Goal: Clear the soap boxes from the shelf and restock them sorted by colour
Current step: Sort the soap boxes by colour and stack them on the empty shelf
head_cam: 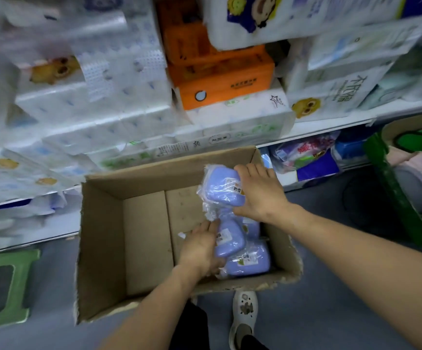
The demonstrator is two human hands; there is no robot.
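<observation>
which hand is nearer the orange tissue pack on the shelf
Right. The right hand holds a purple soap box at the cardboard box's far end, below the orange tissue pack; the left hand is lower.

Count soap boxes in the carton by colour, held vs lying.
Purple soap box held by right hand: 1
Purple soap box held by left hand: 1
Purple soap boxes lying in the cardboard carton: at least 2
Other colours: 0
Total: at least 4, all purple; more may be hidden beneath.
</observation>
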